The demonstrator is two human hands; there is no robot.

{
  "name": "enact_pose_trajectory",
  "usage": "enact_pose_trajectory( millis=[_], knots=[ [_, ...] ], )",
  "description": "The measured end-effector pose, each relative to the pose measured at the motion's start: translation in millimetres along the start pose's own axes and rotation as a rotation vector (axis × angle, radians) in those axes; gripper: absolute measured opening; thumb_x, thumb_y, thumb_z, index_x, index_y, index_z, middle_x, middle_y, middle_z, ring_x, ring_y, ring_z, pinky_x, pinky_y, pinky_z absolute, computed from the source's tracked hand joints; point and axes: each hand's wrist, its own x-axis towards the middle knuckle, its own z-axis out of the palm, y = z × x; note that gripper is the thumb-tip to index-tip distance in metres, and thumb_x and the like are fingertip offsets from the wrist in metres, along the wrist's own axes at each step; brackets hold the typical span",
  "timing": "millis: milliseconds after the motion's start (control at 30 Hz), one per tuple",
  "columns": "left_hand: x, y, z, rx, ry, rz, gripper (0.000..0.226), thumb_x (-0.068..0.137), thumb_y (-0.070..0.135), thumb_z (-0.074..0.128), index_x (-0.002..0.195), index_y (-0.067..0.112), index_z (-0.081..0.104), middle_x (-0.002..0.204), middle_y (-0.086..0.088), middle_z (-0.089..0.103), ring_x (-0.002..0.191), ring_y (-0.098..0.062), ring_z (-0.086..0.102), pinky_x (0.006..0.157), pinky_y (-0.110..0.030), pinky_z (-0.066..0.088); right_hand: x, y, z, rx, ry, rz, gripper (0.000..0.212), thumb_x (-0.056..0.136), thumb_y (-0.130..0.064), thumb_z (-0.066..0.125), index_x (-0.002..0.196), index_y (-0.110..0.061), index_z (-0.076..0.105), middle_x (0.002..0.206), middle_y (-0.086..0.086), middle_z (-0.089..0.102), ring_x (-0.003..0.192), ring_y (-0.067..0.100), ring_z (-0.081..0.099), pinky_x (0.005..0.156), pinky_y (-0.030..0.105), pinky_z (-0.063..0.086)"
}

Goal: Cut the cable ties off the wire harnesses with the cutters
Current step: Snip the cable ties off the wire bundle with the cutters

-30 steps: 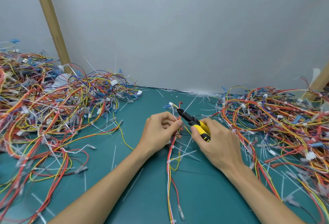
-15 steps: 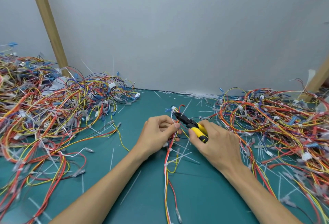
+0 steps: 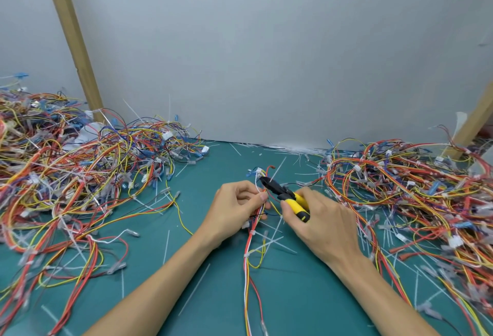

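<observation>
My left hand pinches the upper part of a wire harness of red, yellow and white wires that trails toward me over the green mat. My right hand grips the yellow-handled cutters. Their black jaws point up-left and sit at the harness top, right beside my left fingertips, where a white cable tie sticks up. White ties also wrap the harness lower down.
A large heap of harnesses fills the left side and another heap the right. Cut white tie ends litter the mat between them. A grey wall rises behind, with wooden posts at left and right.
Both hands stay together on the harness. The cutter jaws have crept slightly left, closer to my left fingertips and the upright tie.
</observation>
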Motion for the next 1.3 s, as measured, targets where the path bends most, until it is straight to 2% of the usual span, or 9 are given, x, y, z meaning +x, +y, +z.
enact_pose_trajectory(
  millis=[100,233,367,467,600,733,967,1133,1300],
  knots=[
    [0.4,-1.0,-0.3,-0.002,0.001,0.002,0.014,0.093,0.009,0.063,0.08,0.003,0.063,0.076,-0.012,0.073,0.061,-0.017,0.066,0.06,-0.021,0.055,-1.1,0.6,1.0,0.028,0.011,-0.037,0.037,0.086,-0.057,0.046,0.09,-0.024,0.063,0.075,-0.008,0.062,0.067,0.019,0.059,0.055,0.031,0.041],
    [1.1,-2.2,-0.3,0.002,-0.002,-0.002,0.015,0.092,0.009,0.063,0.078,0.005,0.063,0.075,-0.011,0.073,0.061,-0.018,0.066,0.059,-0.021,0.054,-0.4,1.9,1.6,0.001,-0.03,-0.001,0.041,0.086,-0.061,0.041,0.075,-0.024,0.055,0.059,-0.005,0.054,0.054,0.02,0.056,0.045,0.028,0.03],
    [0.5,-2.4,-0.7,-0.004,-0.002,-0.004,0.014,0.093,0.009,0.063,0.079,0.005,0.063,0.075,-0.011,0.073,0.06,-0.017,0.066,0.059,-0.021,0.054,-0.5,2.4,3.0,0.017,-0.042,0.011,0.041,0.085,-0.062,0.041,0.075,-0.025,0.053,0.059,-0.006,0.052,0.054,0.018,0.052,0.046,0.027,0.027],
    [0.6,-1.9,-1.0,-0.009,0.016,-0.011,0.014,0.093,0.01,0.063,0.084,0.0,0.064,0.075,-0.01,0.073,0.057,-0.014,0.065,0.058,-0.021,0.055,-0.6,0.7,4.9,0.053,-0.028,-0.003,0.039,0.086,-0.06,0.043,0.084,-0.024,0.058,0.069,-0.008,0.055,0.061,0.018,0.052,0.052,0.026,0.03],
    [1.0,-0.8,-0.6,-0.016,0.051,-0.036,0.014,0.093,0.014,0.063,0.083,0.006,0.066,0.071,-0.006,0.072,0.053,-0.011,0.062,0.052,-0.019,0.051,-1.1,2.1,5.4,0.121,-0.074,0.035,0.043,0.087,-0.061,0.041,0.102,-0.027,0.061,0.088,-0.011,0.061,0.08,0.016,0.058,0.061,0.03,0.044],
    [2.6,-1.2,-0.9,-0.005,0.049,-0.037,0.014,0.093,0.015,0.063,0.082,0.007,0.067,0.071,-0.006,0.072,0.053,-0.012,0.061,0.055,-0.022,0.053,-1.0,3.5,4.8,0.139,-0.096,0.04,0.046,0.087,-0.062,0.04,0.108,-0.028,0.061,0.094,-0.012,0.062,0.086,0.015,0.057,0.068,0.031,0.046],
    [3.0,-2.1,-3.3,-0.01,0.062,-0.025,0.016,0.094,0.019,0.062,0.081,0.01,0.067,0.067,-0.004,0.07,0.052,-0.014,0.058,0.058,-0.029,0.05,-1.9,6.2,7.2,0.148,-0.078,0.041,0.044,0.087,-0.062,0.041,0.108,-0.028,0.061,0.092,-0.013,0.061,0.083,0.014,0.055,0.067,0.03,0.043],
    [2.2,-1.7,-3.5,0.039,0.054,0.02,0.019,0.095,0.019,0.061,0.079,0.01,0.066,0.064,0.0,0.066,0.048,-0.012,0.055,0.046,-0.021,0.044,-2.1,7.0,7.3,0.152,-0.063,0.019,0.038,0.087,-0.06,0.044,0.102,-0.03,0.062,0.082,-0.015,0.055,0.075,0.011,0.05,0.061,0.027,0.039],
    [3.5,-0.9,-2.4,0.058,0.041,0.052,0.022,0.096,0.015,0.058,0.077,0.009,0.065,0.06,0.001,0.058,0.046,-0.011,0.046,0.047,-0.018,0.036,-1.5,7.4,1.8,0.14,-0.103,0.032,0.036,0.085,-0.063,0.043,0.086,-0.03,0.057,0.068,-0.01,0.052,0.064,0.012,0.047,0.053,0.031,0.039]
  ],
)
